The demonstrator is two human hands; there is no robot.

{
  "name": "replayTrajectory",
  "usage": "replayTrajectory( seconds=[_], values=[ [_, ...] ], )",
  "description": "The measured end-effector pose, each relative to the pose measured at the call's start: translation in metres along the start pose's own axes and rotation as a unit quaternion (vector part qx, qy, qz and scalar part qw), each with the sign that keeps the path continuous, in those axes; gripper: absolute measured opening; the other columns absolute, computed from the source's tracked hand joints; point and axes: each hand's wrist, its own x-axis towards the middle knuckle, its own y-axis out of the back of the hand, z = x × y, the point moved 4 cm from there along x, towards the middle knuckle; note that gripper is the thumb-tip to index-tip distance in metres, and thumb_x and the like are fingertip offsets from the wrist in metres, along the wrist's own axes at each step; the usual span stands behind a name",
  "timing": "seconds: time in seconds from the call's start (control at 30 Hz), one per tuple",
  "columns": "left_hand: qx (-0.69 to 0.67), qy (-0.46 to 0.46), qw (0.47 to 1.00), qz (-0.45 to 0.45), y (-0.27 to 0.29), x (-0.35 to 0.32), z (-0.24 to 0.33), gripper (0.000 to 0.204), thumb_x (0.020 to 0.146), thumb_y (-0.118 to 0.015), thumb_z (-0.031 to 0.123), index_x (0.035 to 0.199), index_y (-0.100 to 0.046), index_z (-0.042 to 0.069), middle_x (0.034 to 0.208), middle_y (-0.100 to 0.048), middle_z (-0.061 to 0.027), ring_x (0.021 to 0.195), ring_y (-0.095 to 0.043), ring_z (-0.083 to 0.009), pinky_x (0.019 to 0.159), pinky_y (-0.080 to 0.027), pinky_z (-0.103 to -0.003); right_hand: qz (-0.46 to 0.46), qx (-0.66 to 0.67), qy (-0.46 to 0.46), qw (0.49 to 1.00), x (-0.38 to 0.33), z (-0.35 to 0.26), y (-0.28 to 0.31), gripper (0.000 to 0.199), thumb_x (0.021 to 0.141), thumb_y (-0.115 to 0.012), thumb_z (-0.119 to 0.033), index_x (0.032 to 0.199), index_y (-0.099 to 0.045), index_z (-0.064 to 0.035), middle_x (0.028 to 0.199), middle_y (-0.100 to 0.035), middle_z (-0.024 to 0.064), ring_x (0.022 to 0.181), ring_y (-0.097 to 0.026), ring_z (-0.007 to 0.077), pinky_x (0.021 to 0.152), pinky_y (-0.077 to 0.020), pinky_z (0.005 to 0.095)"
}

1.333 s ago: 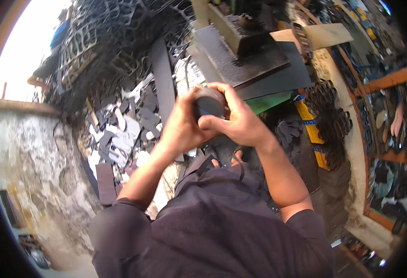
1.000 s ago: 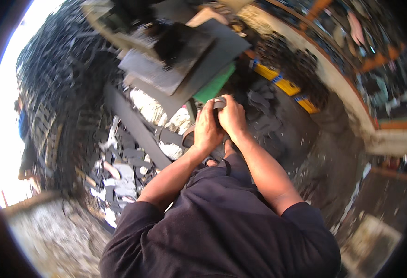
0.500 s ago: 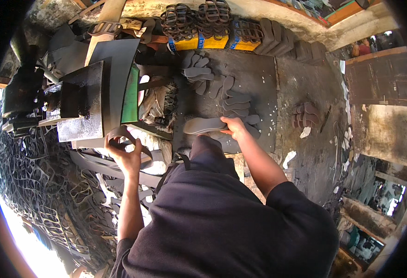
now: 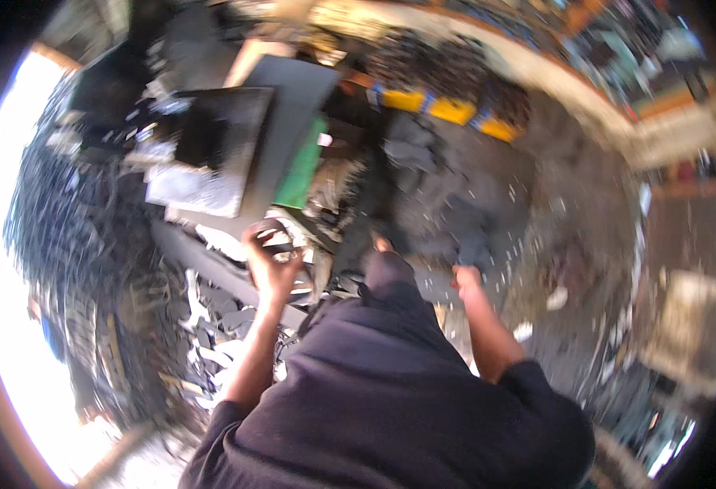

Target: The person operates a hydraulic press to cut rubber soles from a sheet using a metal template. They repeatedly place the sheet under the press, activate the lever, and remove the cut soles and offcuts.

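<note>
My left hand (image 4: 270, 275) is curled round a dark looped strip (image 4: 273, 226), just below the front edge of a machine's pale metal plate (image 4: 195, 189). To the right, my right hand (image 4: 468, 282) reaches down over the floor with its fingers drawn in. Motion blur hides whether anything is between those fingers. Just beyond it lie grey shoe soles (image 4: 466, 232), smeared together in this picture. More soles (image 4: 411, 153) are scattered farther back on the dark floor.
A grey sheet (image 4: 289, 94) and a green panel (image 4: 301, 169) stand beside the machine. Dark sandals (image 4: 454, 65) sit on yellow boxes (image 4: 453, 109) along the back wall. A heap of dark cut-out scraps (image 4: 72, 236) fills the left; a brown pile (image 4: 566, 269) lies right.
The whole view has swung and blurred. The sole that my right hand gripped no longer shows clearly, and that hand is lower in the picture. My left hand keeps its strip.
</note>
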Motion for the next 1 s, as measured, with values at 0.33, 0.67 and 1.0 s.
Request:
replayTrajectory(
  seconds=[0.33,0.67,1.0],
  values=[
    [-0.155,0.017,0.946,0.284,-0.012,0.069,0.105,0.073,0.085,-0.086,0.023,0.140,-0.044,-0.001,0.133,-0.049,-0.0205,0.122,-0.051,-0.0333,0.100,-0.048,-0.046,-0.104,-0.330,0.739,0.578,-0.340,-0.350,-0.231,0.094,0.072,-0.091,-0.027,0.151,-0.043,-0.0107,0.148,-0.044,0.0232,0.137,-0.043,0.0440,0.113,-0.0392,0.0518],
    [-0.031,0.312,0.902,0.298,-0.007,-0.027,-0.072,0.075,0.087,-0.084,0.023,0.145,-0.042,-0.003,0.127,-0.064,-0.0293,0.118,-0.064,-0.0374,0.101,-0.051,-0.046,-0.095,-0.349,0.671,0.647,-0.222,-0.621,-0.374,0.085,0.074,-0.086,-0.048,0.141,-0.058,-0.0022,0.141,-0.057,0.0264,0.130,-0.056,0.0416,0.109,-0.0443,0.0470],
    [-0.362,0.308,0.805,0.356,-0.009,-0.082,-0.057,0.043,0.094,-0.074,0.006,0.131,-0.054,0.000,0.119,-0.067,-0.0109,0.111,-0.063,-0.0190,0.100,-0.050,-0.033,0.058,-0.330,0.741,0.583,-0.093,-0.727,-0.516,0.082,0.077,-0.084,-0.055,0.144,-0.058,-0.0144,0.140,-0.060,0.0251,0.130,-0.056,0.0412,0.107,-0.0458,0.0530]
  ],
)
